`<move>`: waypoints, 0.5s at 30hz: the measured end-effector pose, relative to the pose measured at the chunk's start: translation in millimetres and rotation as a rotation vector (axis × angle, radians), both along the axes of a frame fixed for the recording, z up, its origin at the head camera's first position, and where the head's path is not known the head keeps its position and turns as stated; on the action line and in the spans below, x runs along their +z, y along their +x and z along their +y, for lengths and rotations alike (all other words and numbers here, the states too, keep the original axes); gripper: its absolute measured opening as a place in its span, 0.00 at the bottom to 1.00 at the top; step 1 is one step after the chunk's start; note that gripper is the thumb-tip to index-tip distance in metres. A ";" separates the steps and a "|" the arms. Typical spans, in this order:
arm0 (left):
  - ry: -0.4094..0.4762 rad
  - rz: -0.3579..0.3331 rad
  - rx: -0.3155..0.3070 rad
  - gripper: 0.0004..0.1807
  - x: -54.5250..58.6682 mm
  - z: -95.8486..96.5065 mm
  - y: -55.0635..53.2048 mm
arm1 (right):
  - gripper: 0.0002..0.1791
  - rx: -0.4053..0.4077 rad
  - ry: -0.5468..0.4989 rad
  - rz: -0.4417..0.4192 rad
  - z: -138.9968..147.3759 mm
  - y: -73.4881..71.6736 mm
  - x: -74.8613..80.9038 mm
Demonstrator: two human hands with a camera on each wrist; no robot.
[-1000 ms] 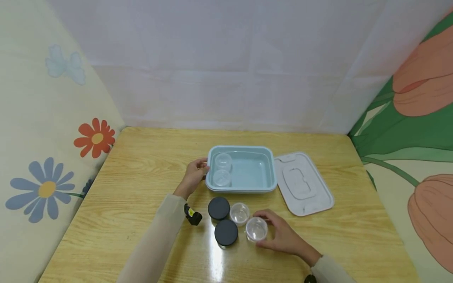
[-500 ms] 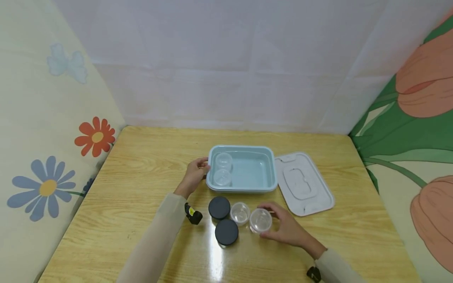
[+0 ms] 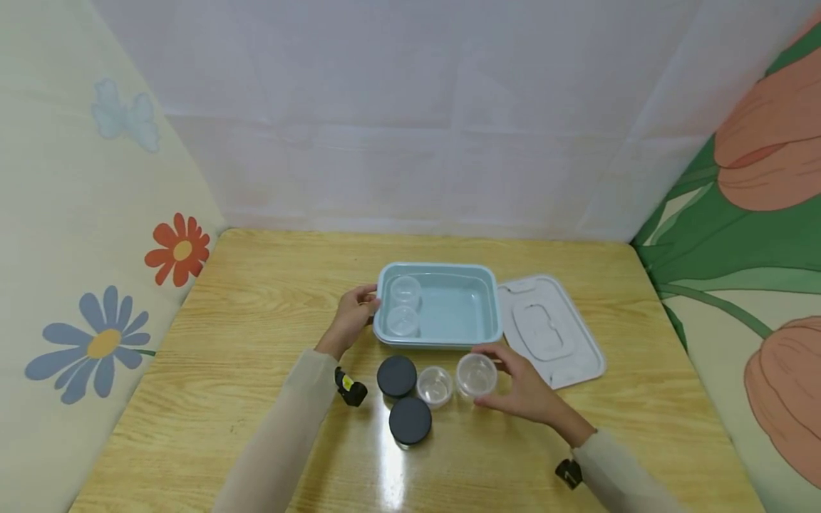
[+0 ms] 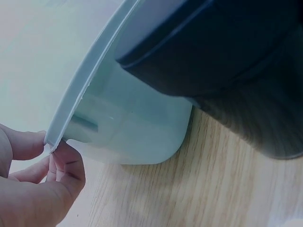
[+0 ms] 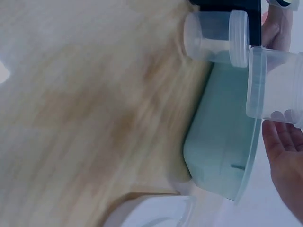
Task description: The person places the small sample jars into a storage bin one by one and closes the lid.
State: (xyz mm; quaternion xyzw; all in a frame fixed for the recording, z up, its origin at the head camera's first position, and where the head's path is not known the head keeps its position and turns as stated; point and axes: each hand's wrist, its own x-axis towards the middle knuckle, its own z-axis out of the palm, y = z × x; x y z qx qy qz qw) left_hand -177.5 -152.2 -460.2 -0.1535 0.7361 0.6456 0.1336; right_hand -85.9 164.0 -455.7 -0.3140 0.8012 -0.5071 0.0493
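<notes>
At the left end of a light blue plastic box [image 3: 455, 313], my left hand [image 3: 350, 318] holds on. The left wrist view shows its thumb and finger pinching the box's rim [image 4: 75, 101]. My right hand [image 3: 524, 388] grips a clear plastic jar [image 3: 477, 375] by its sides, in front of the box. In the right wrist view this held jar [image 5: 279, 85] is raised off the table. Another clear jar [image 3: 435, 387] stands on the table just left of it. Inside the box, two clear jars [image 3: 403, 322] sit one behind the other along the left side.
Two jars with black lids [image 3: 410, 420] stand on the wood-grain table [image 3: 269, 299], left of the clear one. A white lid [image 3: 545, 331] lies flat to the right of the box. Patterned cloths hang at both sides and a pale cloth [image 3: 410, 142] behind.
My right hand has moved the clear jar away from the front of the table, up and slightly right, closer to the box. My left hand stays at the rim.
</notes>
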 end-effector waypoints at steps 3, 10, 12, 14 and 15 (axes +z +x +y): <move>-0.005 -0.004 0.000 0.23 -0.5 -0.3 0.3 | 0.38 -0.012 0.028 -0.013 0.3 -4.3 5.1; -0.007 -0.003 -0.009 0.23 -1.2 -1.0 -0.1 | 0.36 -0.032 0.058 -0.029 -0.5 -12.2 15.9; -0.005 0.000 -0.011 0.23 -0.8 -1.0 0.1 | 0.36 -0.039 0.055 -0.029 -1.2 -14.5 17.3; 0.001 0.002 -0.009 0.23 -0.3 -1.1 0.4 | 0.36 -0.043 0.047 -0.035 -2.3 -17.0 18.3; 0.004 0.001 -0.009 0.23 -0.1 -1.2 0.4 | 0.36 -0.046 0.045 -0.038 -3.0 -18.3 18.8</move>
